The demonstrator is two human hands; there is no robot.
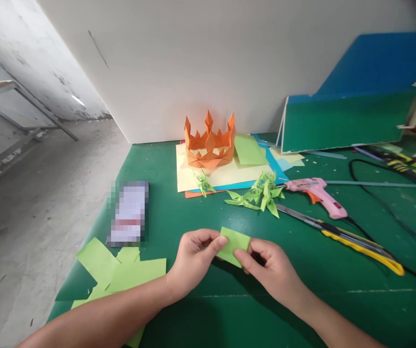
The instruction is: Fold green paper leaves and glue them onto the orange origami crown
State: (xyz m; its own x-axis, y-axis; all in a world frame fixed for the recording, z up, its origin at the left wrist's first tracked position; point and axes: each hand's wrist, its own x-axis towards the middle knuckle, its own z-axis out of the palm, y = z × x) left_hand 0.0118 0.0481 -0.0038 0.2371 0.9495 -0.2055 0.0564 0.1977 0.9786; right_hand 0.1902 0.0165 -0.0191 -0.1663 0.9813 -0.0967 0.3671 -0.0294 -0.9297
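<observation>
Light-green paper piece (pixel 235 242), near-square, smooth and plain, straight-edged, tilted, pinched between thumbs and fingers of both hands (pixel 195 258), over the dark-green worktop (pixel 173 217)

The left hand (pixel 195 258) and right hand (pixel 271 266) are held pinched at lower centre, thumbs (pixel 218 245) uppermost, forearms (pixel 117 309) angled from the lower corners.

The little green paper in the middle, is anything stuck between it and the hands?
Nothing visible is in between: the left hand and right hand both pinch the little green paper directly, thumbs on top. The pink glue gun and yellow-handled cutter lie apart from it, off to the right.
</observation>
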